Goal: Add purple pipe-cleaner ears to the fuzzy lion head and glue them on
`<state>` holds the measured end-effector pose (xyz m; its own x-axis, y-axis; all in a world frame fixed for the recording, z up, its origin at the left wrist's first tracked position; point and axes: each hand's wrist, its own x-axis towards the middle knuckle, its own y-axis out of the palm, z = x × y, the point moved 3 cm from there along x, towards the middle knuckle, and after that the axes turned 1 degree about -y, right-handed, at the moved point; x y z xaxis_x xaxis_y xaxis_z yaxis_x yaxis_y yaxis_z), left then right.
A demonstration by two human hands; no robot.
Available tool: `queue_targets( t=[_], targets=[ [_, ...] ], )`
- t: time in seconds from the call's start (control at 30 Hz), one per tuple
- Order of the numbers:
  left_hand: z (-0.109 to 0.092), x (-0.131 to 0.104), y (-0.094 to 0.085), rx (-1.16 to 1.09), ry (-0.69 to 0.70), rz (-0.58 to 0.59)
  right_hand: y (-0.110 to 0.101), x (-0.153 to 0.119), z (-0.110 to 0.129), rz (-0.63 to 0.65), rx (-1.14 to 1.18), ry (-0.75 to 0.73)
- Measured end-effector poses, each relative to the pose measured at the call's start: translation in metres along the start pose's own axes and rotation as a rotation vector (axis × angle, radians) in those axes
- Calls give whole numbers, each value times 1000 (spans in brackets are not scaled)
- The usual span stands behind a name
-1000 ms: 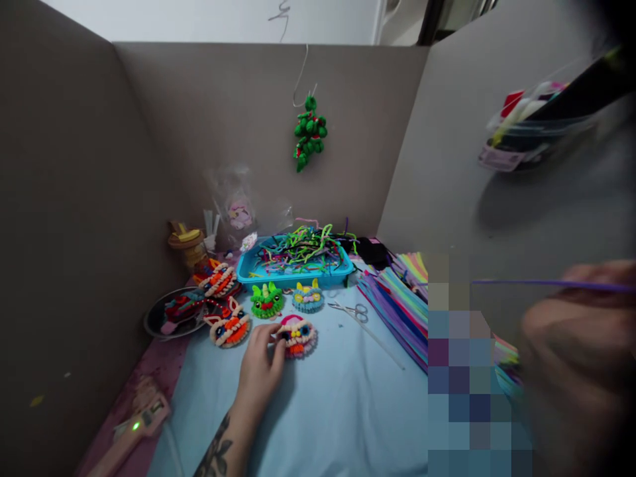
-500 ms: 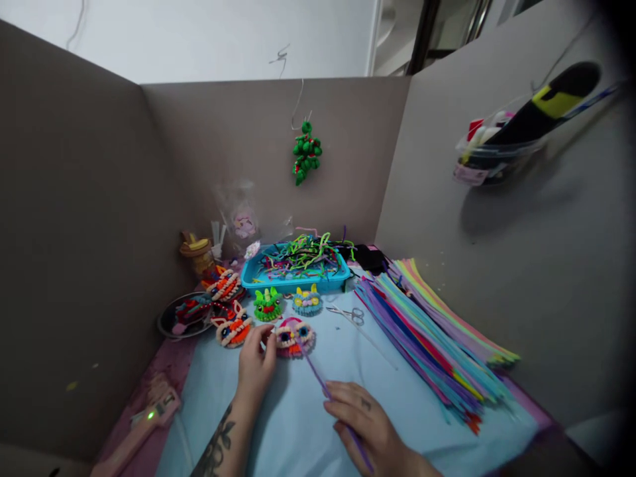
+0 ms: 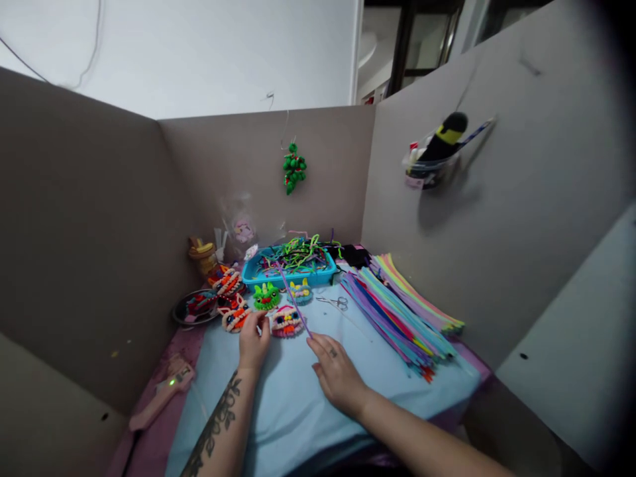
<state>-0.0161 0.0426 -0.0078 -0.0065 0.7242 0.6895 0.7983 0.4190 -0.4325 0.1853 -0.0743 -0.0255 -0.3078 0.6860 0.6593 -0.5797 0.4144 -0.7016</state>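
- Head view, right hand: the right hand (image 3: 338, 377) holds a thin purple pipe cleaner (image 3: 295, 303) near its lower end, the fingers pinched narrow around it, palm toward the cloth.
- Head view, long axis: the strand runs from those fingers away from the person and slants to the left, its far end in front of the blue tray (image 3: 258, 283) in this view; how high it sits above the things below cannot be told.
- Head view, the craft face: the pink and cream craft face (image 3: 285, 323) lies on the blue cloth (image 3: 298, 411) over the surface (image 3: 159, 437), between the two hands, ahead and to the left of the right fingers. The strand passes along its right edge in the picture; contact is unclear.
- Head view, left hand: the left hand (image 3: 254, 344) is the nearer one, its curled fingers just beside the face's left edge. Whether they touch it, or pinch anything, cannot be told.
- Head view, round about: the green craft face (image 3: 268, 297) and blue craft face (image 3: 303, 293) sit beyond the pink one; the scissors (image 3: 340, 303) lie to its right, and the pipe cleaner bundle (image 3: 397, 318) farther right.
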Motion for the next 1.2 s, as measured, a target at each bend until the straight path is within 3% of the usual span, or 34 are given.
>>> queue_targets(
  t=[0.33,0.5,0.67,0.77,0.83,1.0,1.1,1.2],
  targets=[
    [-9,4,3,-9,95,25,3,6,-3,-7,-64,49],
    [-14,3,4,-24,107,98,-2,5,-2,17,-12,51],
    [-27,-1,3,-51,130,204,-14,-2,-4,-90,83,91],
    [-33,-2,2,-61,164,268,-21,0,-5,-87,144,128],
    [-37,-2,-1,-43,238,272,-25,11,-3,-45,209,109],
    [-64,8,-16,219,507,64,-39,62,4,11,464,51],
    [-85,20,-14,338,575,177,-40,94,0,-50,666,64],
    [-95,38,-9,356,566,254,-26,114,-14,-101,842,180]
  ],
)
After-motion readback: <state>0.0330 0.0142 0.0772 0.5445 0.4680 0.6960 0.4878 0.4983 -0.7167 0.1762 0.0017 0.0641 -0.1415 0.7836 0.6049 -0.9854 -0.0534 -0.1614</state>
